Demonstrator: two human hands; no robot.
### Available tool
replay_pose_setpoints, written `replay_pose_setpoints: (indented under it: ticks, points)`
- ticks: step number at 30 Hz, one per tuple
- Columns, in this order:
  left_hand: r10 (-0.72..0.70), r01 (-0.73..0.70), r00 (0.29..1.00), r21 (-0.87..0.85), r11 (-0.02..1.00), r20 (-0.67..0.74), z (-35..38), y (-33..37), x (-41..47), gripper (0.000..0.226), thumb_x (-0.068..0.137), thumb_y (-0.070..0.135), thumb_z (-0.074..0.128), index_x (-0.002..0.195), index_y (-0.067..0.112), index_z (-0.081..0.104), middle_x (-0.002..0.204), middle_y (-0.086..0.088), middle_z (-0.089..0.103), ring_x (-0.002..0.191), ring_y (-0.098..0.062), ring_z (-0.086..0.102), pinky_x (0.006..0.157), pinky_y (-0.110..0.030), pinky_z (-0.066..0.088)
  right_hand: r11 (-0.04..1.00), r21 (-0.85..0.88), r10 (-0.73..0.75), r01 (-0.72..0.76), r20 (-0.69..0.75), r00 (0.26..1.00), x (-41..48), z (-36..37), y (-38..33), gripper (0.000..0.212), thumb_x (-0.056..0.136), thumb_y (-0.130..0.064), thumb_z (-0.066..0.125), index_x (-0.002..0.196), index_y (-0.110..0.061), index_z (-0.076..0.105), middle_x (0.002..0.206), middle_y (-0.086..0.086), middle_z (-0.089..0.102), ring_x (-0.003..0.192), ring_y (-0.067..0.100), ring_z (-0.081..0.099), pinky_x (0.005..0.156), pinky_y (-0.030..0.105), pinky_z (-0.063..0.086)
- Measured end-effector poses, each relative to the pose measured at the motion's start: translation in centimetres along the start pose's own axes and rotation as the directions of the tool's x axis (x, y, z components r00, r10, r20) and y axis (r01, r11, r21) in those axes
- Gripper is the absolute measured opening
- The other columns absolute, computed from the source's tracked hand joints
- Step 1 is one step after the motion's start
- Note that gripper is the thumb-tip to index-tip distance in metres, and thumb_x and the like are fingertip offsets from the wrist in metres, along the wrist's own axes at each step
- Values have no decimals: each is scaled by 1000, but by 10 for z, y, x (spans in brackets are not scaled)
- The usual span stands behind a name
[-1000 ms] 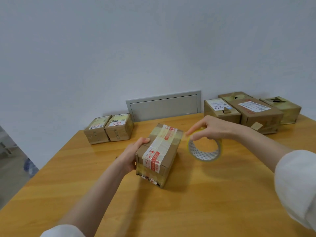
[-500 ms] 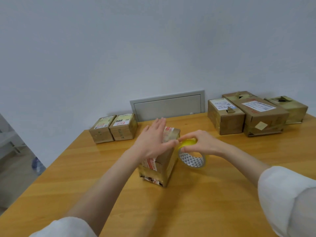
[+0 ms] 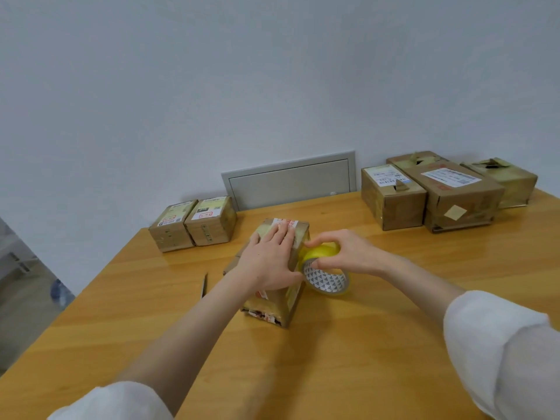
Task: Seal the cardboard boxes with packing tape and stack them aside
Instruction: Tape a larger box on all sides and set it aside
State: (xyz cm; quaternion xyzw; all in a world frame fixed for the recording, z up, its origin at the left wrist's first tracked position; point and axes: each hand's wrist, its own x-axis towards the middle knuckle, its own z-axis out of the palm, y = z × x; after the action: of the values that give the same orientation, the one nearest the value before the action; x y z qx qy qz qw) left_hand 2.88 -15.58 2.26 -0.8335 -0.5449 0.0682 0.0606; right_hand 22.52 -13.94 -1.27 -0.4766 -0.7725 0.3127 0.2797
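Since one second ago, the left hand (image 3: pixel 272 262) has left the side of the small brown cardboard box (image 3: pixel 266 307) and now lies flat on its top, fingers straight, pressing down and gripping nothing. Over the same interval the right hand (image 3: pixel 345 253) has brought the roll of yellowish packing tape (image 3: pixel 325 281) down from mid-air to the box's upper right edge. Fingers and thumb are curled round the roll, which sits against the box at 3 o'clock.

Position: the box stands mid-way across the yellow wooden table (image 3: pixel 378 344), straight ahead of the person.

Procedure (judged): the step in hand is laying a strip across the top.
- Keep the flat hand pinning the flaps and the tape end.
- Draw the roll away under steady tension, square to the box edge, so the strip lies without creases.
- Whether the tape end is already stuck down cannot be told.

Clearances:
- Two small labelled cardboard boxes (image 3: pixel 194 225) sit at 10 o'clock, well apart.
- A cluster of larger brown cardboard boxes (image 3: pixel 439 201) sits at 2 o'clock, also well apart.
- A thin dark tool (image 3: pixel 204 284), type unclear, lies at 9 o'clock, near the box.
- Open tabletop from 3 to 6 o'clock gives room to pull the roll.
- The left table edge runs past 8 o'clock.
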Motion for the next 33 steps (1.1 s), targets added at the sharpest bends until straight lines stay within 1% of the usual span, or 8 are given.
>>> replay_pose_setpoints:
  ticks: [10,14,16,18,20,22,26,33]
  points:
    - [-152,98,969,-259,961,-195,0,-2,-5,75,86,54,53,150,28,24,160,-1,13,147,-20,11,118,-52,14,989,-149,11,-7,27,1000,-9,3,0,61,81,-26,69,134,-47,47,138,-11,51,117,12,50,98,37,45]
    - [-355,353,935,-182,918,19,-10,4,3,87,79,67,52,150,31,17,159,-15,7,143,-37,17,108,-62,29,965,-260,36,-29,22,999,-14,-2,-2,62,86,-18,60,132,-55,43,123,-7,51,109,14,48,88,35,48]
    - [-395,401,916,-150,904,70,-17,4,6,90,75,70,54,148,29,21,150,-18,27,128,-37,42,97,-52,45,941,-338,13,-11,3,1000,-13,-6,-11,61,86,-21,60,133,-55,42,107,-7,49,102,16,50,79,32,48]
    - [-391,388,919,-250,887,40,-24,-2,6,85,72,67,60,141,25,34,126,-9,50,106,-28,55,86,-42,52,930,-368,-45,12,-80,996,-11,-11,-21,64,84,-27,65,138,-49,40,117,-7,55,109,18,52,82,33,48]
    - [-408,348,913,-534,771,7,-28,-10,3,78,71,59,67,136,23,44,111,-1,55,97,-23,57,78,-35,52,971,-239,-83,25,-234,969,-8,-20,-29,72,77,-37,74,141,-38,40,136,-7,53,120,18,50,93,36,46]
    - [-456,300,890,-787,539,27,-27,-17,0,78,69,53,73,136,21,47,111,-1,58,95,-21,59,77,-34,53,998,-4,-58,61,-369,928,-6,-27,-35,76,72,-36,80,138,-30,43,135,-8,51,116,16,50,92,33,42]
    - [-486,255,861,-954,155,152,-15,-21,-8,78,74,39,77,141,19,42,112,-8,61,89,-24,65,64,-34,57,989,60,-105,136,-371,923,-1,-30,-39,68,72,-16,77,132,-32,48,123,-10,54,93,10,52,72,17,39]
    - [-474,208,860,-978,-14,189,-8,-30,-14,71,77,33,76,139,20,46,109,-9,64,88,-26,68,59,-33,57,984,33,-158,173,-269,950,13,-40,-55,69,73,-11,70,132,-40,52,120,-15,57,98,8,56,69,5,40]
